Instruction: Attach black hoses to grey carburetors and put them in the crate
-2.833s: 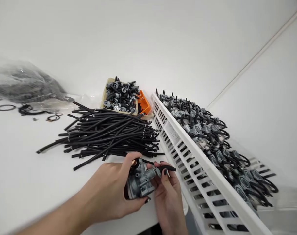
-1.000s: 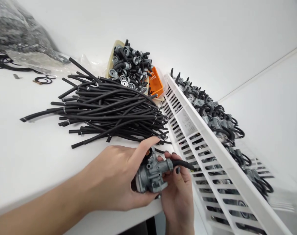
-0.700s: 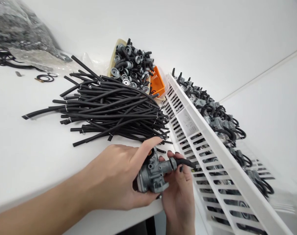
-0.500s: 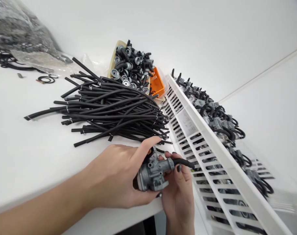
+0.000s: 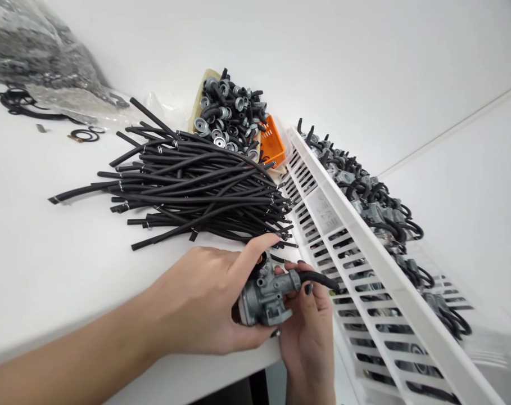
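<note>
My left hand (image 5: 208,298) is wrapped round a grey metal carburetor (image 5: 263,301), thumb side over its top and fingers underneath. From the carburetor's right end a short black rubber hose (image 5: 320,278) sticks out toward the white basket. Cupped beneath that end, my right hand (image 5: 308,326) closes its thumb and fingers about the base of the hose. Part of the right fingers is hidden behind the carburetor. Just beyond both hands lies a pile of long black hoses (image 5: 204,185), several with small wire clips.
A slatted white basket (image 5: 322,211) full of carburetors (image 5: 379,214) stands at the right. Behind the hoses are a cream tray (image 5: 195,109) of metal caps with rubber elbows and an orange basket (image 5: 274,140). A plastic bag of parts (image 5: 40,56) lies far left, near black rings (image 5: 84,135).
The view has shifted slightly. The carburetor has tilted a little in my hands and its hose end sits slightly further right; both hands keep their hold.
</note>
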